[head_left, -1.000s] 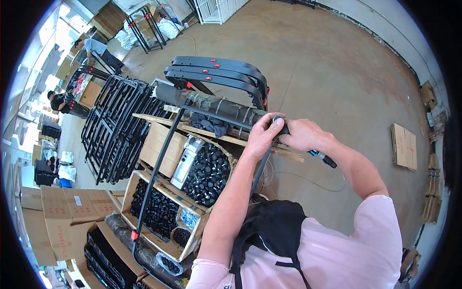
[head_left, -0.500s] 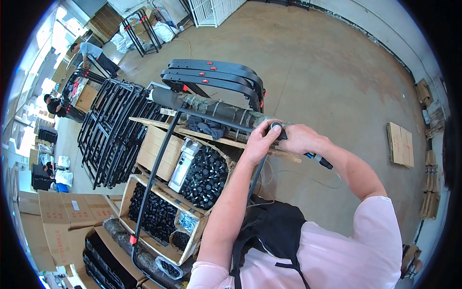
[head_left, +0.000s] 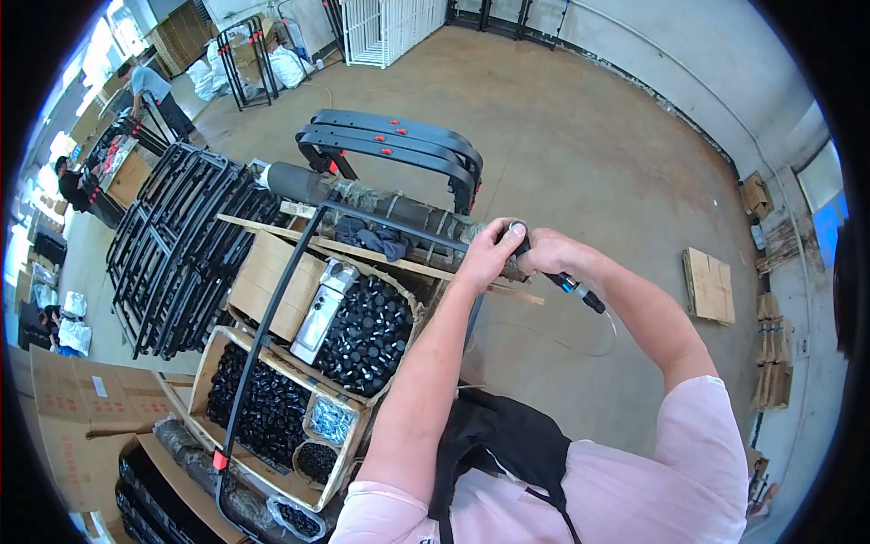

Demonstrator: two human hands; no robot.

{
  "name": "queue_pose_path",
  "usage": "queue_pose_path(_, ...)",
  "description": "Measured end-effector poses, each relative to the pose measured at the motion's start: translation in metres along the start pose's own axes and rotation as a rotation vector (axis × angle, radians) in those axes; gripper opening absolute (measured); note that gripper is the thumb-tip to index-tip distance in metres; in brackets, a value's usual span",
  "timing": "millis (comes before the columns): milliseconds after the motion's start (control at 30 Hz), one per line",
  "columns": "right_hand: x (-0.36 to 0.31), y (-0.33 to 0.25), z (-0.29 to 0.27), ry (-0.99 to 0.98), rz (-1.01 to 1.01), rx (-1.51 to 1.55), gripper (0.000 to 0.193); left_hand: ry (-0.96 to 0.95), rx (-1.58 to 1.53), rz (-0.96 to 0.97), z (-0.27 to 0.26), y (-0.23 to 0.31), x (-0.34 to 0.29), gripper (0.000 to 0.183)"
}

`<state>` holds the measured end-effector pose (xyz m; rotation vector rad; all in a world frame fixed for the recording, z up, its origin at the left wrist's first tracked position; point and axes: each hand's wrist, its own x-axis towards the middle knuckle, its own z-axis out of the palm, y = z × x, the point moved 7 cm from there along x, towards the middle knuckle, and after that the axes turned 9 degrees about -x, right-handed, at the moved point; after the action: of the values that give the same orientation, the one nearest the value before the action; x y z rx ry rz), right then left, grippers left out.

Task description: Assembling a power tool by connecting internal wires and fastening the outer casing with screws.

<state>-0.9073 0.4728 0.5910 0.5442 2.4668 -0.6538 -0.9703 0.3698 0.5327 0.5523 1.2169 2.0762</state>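
A bent black tube frame (head_left: pixel 275 317) with a red clip stands tilted across the workbench. My left hand (head_left: pixel 489 257) is closed round its far right corner, thumb up against a rounded black piece (head_left: pixel 518 230). Close against it, my right hand (head_left: pixel 560 251) wraps a black handheld power tool, apparently air-driven. The tool's rear end (head_left: pixel 580 292), with a blue ring and a thin hose, sticks out below my right wrist. Where the tool meets the frame is hidden by my fingers. Beneath the frame's top bar lies a wrapped padded roll (head_left: pixel 390 201).
Bins of black knobs (head_left: pixel 367 337) and small black parts (head_left: pixel 254 394) sit left of my arms, near a small bin of silvery hardware (head_left: pixel 332 420). Curved black frames (head_left: pixel 390 145) stand beyond the roll. Stacked black frames (head_left: pixel 181 245) lie left. Two people work farther off.
The surroundings have shifted left in view. Both hands stay together at the frame's corner, and the tool's rear end shows a little more below my right hand.
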Motion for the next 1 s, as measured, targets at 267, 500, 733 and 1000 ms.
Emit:
queue_pose_path(267,0.01,0.005,-0.006,0.06,0.006,0.02,0.024,-0.032,-0.09,-0.027,0.007,0.006,0.009,0.044)
queue_pose_path(500,0.0,-0.108,-0.042,-0.027,-0.093,-0.136,0.04,0.046,-0.221,0.101,-0.049,0.085,0.008,0.033)
queue_pose_path(733,0.114,-0.284,-0.04,0.104,-0.436,-0.309,0.047,0.439,-0.098,0.324,-0.23,0.178,0.014,0.033)
queue_pose_path(1000,0.205,-0.404,-0.032,0.022,-0.495,-0.384,0.044,0.7,0.029,0.343,-0.346,0.234,0.026,0.038)
